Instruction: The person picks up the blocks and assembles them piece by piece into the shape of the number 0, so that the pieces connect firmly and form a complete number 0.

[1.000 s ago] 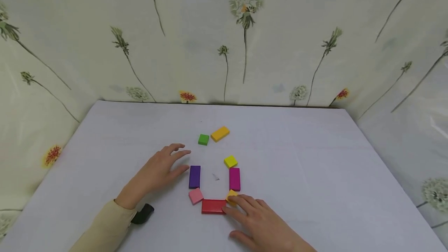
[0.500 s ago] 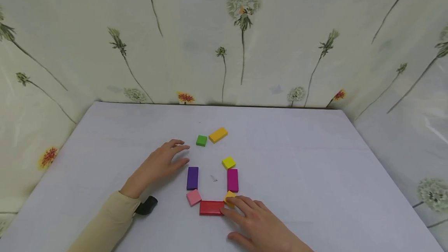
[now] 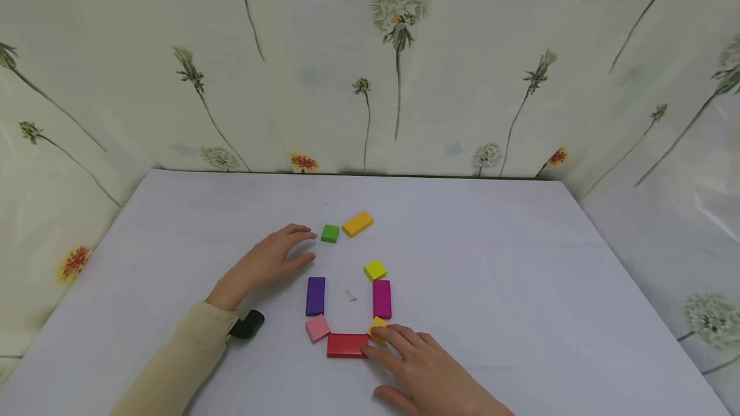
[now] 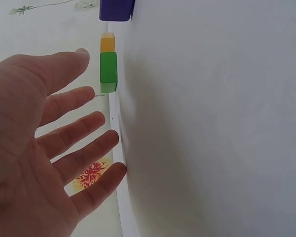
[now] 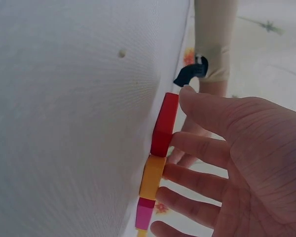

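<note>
Flat coloured blocks lie on a white table. My left hand (image 3: 268, 263) reaches over from the left with loosely bent, spread fingers and holds nothing. Its fingertips are just left of the square green block (image 3: 330, 234), beyond the purple block (image 3: 315, 296). My right hand (image 3: 424, 368) is low over the table, its index fingertip at the right end of the red block (image 3: 345, 346) and another fingertip over the small orange block (image 3: 378, 327), partly hiding it. In the right wrist view its fingers (image 5: 200, 180) are extended beside these blocks, thumb apart.
A pink block (image 3: 317, 329) joins the purple and red ones at a corner. On the right stand a magenta block (image 3: 382, 299) and a yellow square (image 3: 375, 269). A longer orange block (image 3: 358, 224) lies beside the green one. A black wrist device (image 3: 248, 325) sits under the left sleeve.
My left hand has moved forward and slightly right, from beside the purple block up toward the green block. My right hand stays by the red and small orange blocks. The view has shifted slightly.
</note>
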A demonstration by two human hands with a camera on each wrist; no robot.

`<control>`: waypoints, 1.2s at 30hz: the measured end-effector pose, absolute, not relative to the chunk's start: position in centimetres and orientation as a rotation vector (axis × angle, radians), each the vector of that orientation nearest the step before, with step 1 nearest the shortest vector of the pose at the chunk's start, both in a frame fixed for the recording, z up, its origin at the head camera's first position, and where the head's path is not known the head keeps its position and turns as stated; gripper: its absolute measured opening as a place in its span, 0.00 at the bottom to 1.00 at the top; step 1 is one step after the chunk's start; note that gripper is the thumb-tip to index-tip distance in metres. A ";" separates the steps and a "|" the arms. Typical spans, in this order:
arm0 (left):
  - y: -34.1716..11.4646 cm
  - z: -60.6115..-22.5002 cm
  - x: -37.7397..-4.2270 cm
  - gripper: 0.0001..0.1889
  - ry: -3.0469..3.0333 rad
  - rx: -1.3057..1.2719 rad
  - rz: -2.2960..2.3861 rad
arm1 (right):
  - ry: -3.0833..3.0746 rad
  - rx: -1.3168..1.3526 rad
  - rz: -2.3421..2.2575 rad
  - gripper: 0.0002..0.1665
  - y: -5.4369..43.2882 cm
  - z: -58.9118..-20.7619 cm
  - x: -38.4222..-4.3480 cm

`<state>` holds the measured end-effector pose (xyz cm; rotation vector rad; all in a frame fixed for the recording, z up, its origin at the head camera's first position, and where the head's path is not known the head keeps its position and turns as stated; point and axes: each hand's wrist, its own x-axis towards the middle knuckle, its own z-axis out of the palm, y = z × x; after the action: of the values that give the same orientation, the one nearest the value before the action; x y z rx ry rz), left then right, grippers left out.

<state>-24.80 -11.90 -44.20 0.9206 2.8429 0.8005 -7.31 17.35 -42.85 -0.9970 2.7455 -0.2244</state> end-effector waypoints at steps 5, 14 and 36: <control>-11.8 -44.1 -25.4 0.23 2.829 0.936 0.794 | 2.761 -1.016 -0.221 0.33 17.3 -42.9 -7.3; -10.7 -43.7 -26.8 0.25 2.821 0.857 0.680 | 2.719 -0.967 -0.218 0.35 17.3 -42.7 -7.2; -8.4 -44.2 -29.4 0.18 2.840 0.896 0.647 | 2.756 -1.050 -0.244 0.34 17.5 -43.0 -7.3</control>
<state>-29.45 -8.39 -44.20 0.8964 2.8397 0.6469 -7.33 17.52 -43.03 -1.0505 2.7563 -0.2437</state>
